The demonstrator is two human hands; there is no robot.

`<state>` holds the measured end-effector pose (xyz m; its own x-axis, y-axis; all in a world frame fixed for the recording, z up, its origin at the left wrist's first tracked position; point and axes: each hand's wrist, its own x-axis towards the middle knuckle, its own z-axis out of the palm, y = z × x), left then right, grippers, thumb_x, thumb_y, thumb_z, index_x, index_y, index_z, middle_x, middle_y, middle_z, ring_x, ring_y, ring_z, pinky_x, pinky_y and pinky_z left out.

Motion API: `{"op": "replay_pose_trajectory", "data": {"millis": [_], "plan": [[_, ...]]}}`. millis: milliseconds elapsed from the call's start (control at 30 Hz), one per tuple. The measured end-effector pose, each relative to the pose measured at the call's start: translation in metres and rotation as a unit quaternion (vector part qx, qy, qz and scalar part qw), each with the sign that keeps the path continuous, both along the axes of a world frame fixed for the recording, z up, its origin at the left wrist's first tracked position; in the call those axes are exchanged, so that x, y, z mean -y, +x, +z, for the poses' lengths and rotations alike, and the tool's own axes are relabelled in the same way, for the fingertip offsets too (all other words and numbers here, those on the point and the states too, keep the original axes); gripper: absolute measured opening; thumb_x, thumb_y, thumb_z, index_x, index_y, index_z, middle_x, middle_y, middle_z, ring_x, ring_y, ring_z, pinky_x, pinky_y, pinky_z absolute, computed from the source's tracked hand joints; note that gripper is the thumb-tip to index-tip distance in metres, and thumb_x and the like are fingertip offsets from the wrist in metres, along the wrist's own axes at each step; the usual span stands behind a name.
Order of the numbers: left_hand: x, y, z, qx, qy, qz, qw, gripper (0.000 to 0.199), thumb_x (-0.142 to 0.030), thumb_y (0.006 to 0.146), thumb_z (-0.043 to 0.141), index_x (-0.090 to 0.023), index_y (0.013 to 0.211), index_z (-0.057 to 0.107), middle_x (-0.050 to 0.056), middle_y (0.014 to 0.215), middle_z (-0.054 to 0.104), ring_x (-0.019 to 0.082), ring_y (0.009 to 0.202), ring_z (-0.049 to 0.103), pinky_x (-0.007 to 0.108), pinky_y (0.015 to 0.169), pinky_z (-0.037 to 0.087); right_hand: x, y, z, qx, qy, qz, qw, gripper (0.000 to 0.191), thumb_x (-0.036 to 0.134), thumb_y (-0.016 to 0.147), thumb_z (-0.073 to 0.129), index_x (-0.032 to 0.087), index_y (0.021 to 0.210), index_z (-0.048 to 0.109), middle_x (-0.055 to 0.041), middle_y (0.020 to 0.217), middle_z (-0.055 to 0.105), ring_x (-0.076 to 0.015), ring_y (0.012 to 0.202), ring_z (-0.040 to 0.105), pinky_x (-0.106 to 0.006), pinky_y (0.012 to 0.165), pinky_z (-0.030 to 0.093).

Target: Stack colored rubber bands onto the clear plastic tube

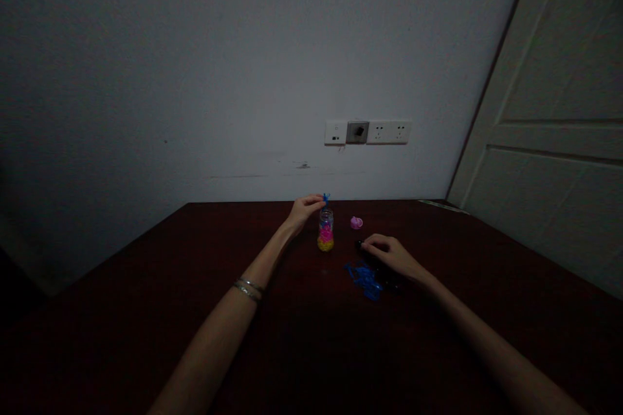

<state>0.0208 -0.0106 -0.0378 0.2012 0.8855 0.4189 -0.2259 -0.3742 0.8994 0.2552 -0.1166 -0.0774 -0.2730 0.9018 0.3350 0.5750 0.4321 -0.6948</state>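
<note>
A small clear jar (326,231) stands upright on the dark table, with yellow pieces at its bottom, bright pink ones above and some blue or purple near the top. My left hand (305,209) pinches a small blue piece (326,197) just over the jar's mouth. To the right of the jar, my right hand (392,254) is low over the table, thumb and fingers closed together. At its fingertips is a small black piece (359,244). Loose blue pieces (366,281) lie in a pile below that hand, beside dark shiny bits partly lost in shadow.
A small pink object (356,223), perhaps a lid, lies right of the jar. Behind the dark red-brown table (146,272) rises a pale wall with sockets (388,132) and switches. A white panelled door (549,142) borders the right side. The light is dim.
</note>
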Motion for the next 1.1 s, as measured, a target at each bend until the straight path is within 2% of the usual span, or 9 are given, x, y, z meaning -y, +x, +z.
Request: {"op": "replay_pose_trajectory", "data": {"millis": [200,433,700,1100], "plan": [[0.0,0.005,-0.003,0.026,-0.009,-0.022,0.999,0.021,-0.026,0.051,0.074,-0.014,0.067,0.069,0.007,0.094,0.062,0.017,0.088,0.054,0.031,0.085,0.035,0.001,-0.001,0.001,0.003,0.006,0.0,1.0,0.03,0.042,0.079,0.047,0.017,0.077,0.064,-0.007,0.087,0.063,-0.0195,0.083,0.057,-0.03,0.077,0.042],[0.002,0.005,-0.007,0.009,-0.009,-0.022,1.0,0.02,-0.026,0.051,0.074,-0.014,0.066,0.069,0.007,0.091,0.063,0.018,0.089,0.053,0.032,0.086,0.034,0.001,-0.002,0.0,0.005,0.0,0.002,1.0,0.031,0.043,0.079,0.047,0.016,0.078,0.064,-0.0065,0.087,0.063,-0.019,0.083,0.057,-0.03,0.076,0.042],[0.001,0.003,-0.013,0.002,-0.011,-0.029,1.0,0.02,-0.027,0.052,0.073,-0.013,0.066,0.068,0.007,0.091,0.063,0.016,0.085,0.054,0.03,0.081,0.037,0.002,-0.002,0.001,0.011,-0.006,0.0,1.0,0.03,0.041,0.079,0.047,0.016,0.079,0.064,-0.0079,0.089,0.063,-0.0193,0.084,0.057,-0.031,0.078,0.042],[0.006,0.0,-0.012,-0.015,-0.027,-0.038,0.999,0.026,-0.027,0.054,0.072,-0.012,0.076,0.068,0.006,0.081,0.064,0.014,0.072,0.055,0.028,0.071,0.039,-0.002,0.0,-0.004,0.004,0.0,0.007,1.0,0.029,0.041,0.078,0.048,0.017,0.079,0.064,-0.0068,0.088,0.063,-0.0185,0.085,0.056,-0.031,0.079,0.042]]}}
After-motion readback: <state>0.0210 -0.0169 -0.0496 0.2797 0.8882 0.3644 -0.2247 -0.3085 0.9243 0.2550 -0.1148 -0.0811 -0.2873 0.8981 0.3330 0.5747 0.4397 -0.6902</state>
